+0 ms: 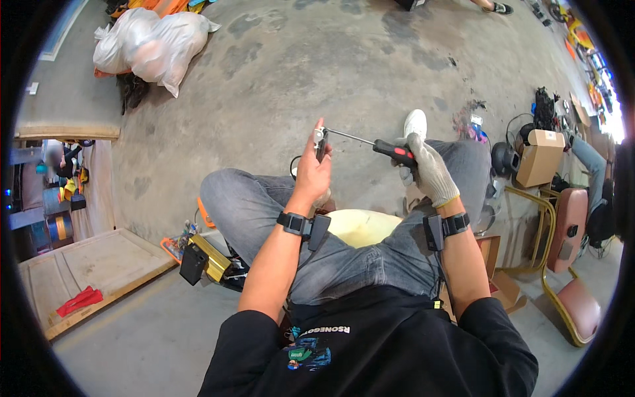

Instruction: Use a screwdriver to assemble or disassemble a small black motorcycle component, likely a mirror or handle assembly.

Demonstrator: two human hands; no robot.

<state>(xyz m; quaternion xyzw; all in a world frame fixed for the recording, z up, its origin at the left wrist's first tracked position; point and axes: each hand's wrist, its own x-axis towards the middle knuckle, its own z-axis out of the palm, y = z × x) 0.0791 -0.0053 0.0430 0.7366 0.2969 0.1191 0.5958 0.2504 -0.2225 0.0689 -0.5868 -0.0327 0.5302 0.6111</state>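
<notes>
My bare left hand (313, 175) is closed around a small black and silver metal part (321, 143), which stands upright between thumb and fingers. My right hand (431, 174), in a pale knit work glove, grips the black and red handle of a screwdriver (395, 153). Its long steel shaft points left, and the tip meets or nearly meets the upper end of the part; I cannot tell whether it touches. Both hands are held over the gap between my bent knees. What exactly the small part is cannot be made out.
Between my thighs is a pale yellow rounded surface (360, 227). By my left leg lies a gold box-shaped device (213, 257) with wires. A wooden panel (99, 271) bears a red cloth (79, 301). White plastic bags (155, 49), a cardboard box (539, 159) and a chair (570, 228) stand around.
</notes>
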